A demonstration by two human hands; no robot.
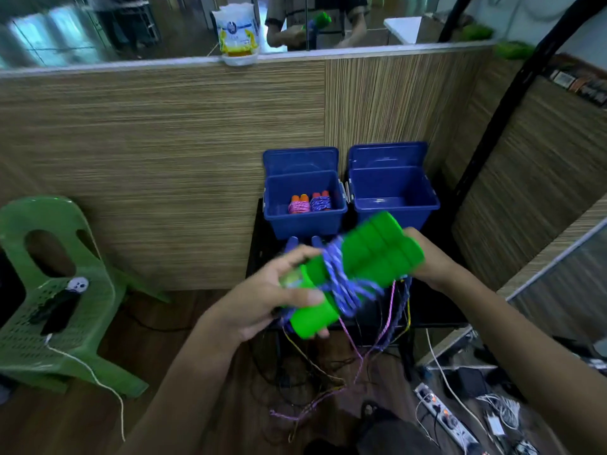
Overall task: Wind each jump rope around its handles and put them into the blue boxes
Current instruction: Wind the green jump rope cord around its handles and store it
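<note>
Wood-grain partition wall point(157, 133), green plastic chair point(49, 290) left, wood floor point(82, 421).

No lettering can be made out: the print on the white and yellow bag point(237, 31) (on the ledge, far beyond the fingers) is seemingly too blurred.

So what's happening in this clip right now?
A person is winding a purple rope around a pair of green handles. The right hand holds the handles at their far end while the left hand grips the near end by the rope. A few turns are on; loose cord still hangs below. Behind, the left blue box already has two wound ropes in it; nothing shows in the right blue box.
</note>
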